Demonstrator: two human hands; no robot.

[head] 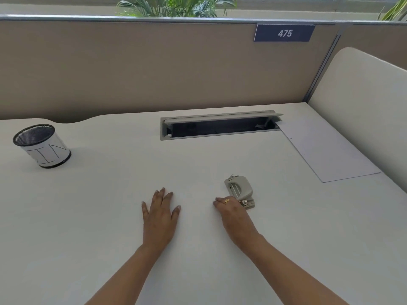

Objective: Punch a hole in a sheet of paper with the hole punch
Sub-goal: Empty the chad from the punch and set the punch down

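Desk (110, 216) under beige partition (132, 69), both hands' grips empty: left hand (159, 219) flat, right hand (234, 213) beside hole punch (240, 190).

Punch (240, 191) and paper (326, 148) lie apart on the worktop (110, 205).

The punch is a small grey metal two-hole model, resting flat on its base with its lever up and its length running from the far left to the near right; a slotted opening shows in the top of the lever, and small metal fittings show at both ends. It sits right of centre, toward the near part of the worktop. The paper is a single white sheet, lying flat and unfolded at the far right, turned at an angle to the worktop's edge, with its far corner by the cable tray (220, 125). It is well apart from the punch.
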